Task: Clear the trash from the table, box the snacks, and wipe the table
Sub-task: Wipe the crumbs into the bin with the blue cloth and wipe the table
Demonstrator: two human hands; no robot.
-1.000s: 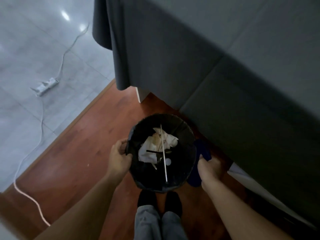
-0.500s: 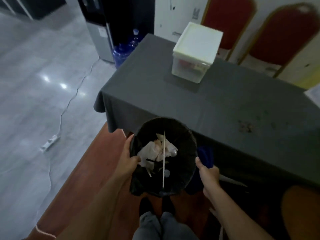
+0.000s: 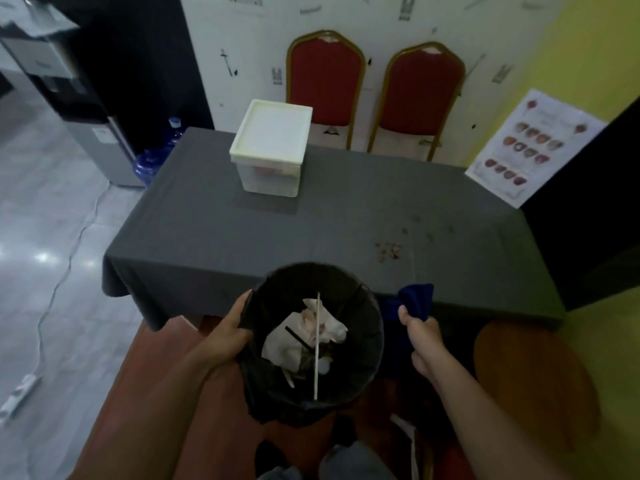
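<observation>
The trash bin (image 3: 313,344), lined with a black bag, is held up in front of the person, just near of the tabletop's near edge. The left hand (image 3: 225,336) is closed on the bin's left rim, fingers curled over the bag's edge. Inside the bin lie crumpled white paper (image 3: 301,336), a long pale stick (image 3: 316,344) leaning from the near side to the far side, and a short black straw (image 3: 298,339) across the paper.

The right hand (image 3: 420,336) is clenched around a bunched blue cloth (image 3: 414,301), just right of the bin; whether it also touches the bin's rim cannot be told.

The tabletop (image 3: 277,233) is covered with a dark grey cloth. A white lidded box (image 3: 272,147) stands on its far side, left of centre, lid closed. Small brownish crumbs (image 3: 389,251) are scattered on the right half of the tabletop, nearer the front edge.

Beyond the tabletop two red chairs (image 3: 374,88) with gold frames stand against the wall. A blue water bottle (image 3: 156,155) sits on the floor at the far left corner.
</observation>
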